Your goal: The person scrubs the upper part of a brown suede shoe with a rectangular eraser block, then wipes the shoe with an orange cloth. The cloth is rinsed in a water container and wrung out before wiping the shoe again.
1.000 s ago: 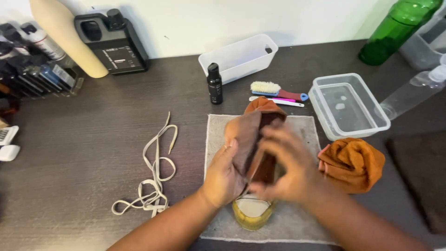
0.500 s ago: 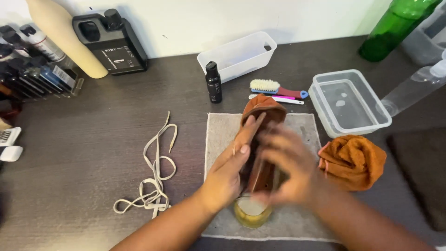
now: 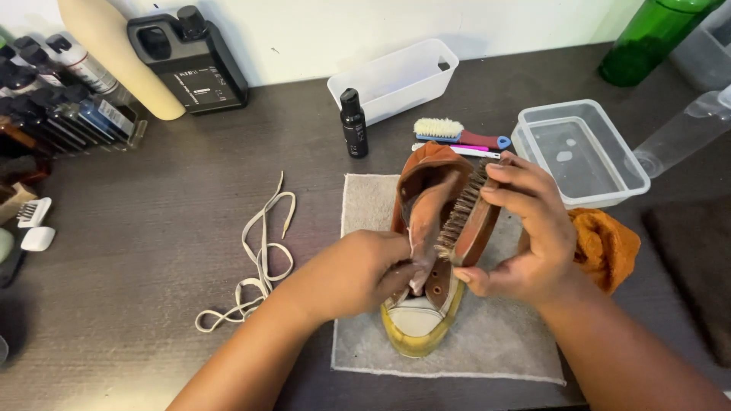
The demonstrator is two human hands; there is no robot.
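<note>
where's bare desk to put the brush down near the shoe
Bare dark desk lies left of the towel, between the loose laces and the bottle rack. Behind the shoe it is crowded: small black bottle, white bin, hand brush, clear tub, orange cloth.

White-labelled black jug (image 3: 190, 57), rear left

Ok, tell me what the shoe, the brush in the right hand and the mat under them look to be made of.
Shoe: matte rust-brown upper, probably suede or canvas; yellowed, smooth sole and toe, likely rubber.
Brush, held by the right hand: reddish glossy back, seemingly varnished wood; stiff, coarse tan bristles.
Mat: grey, fuzzy with frayed edges, apparently towel cloth.
</note>
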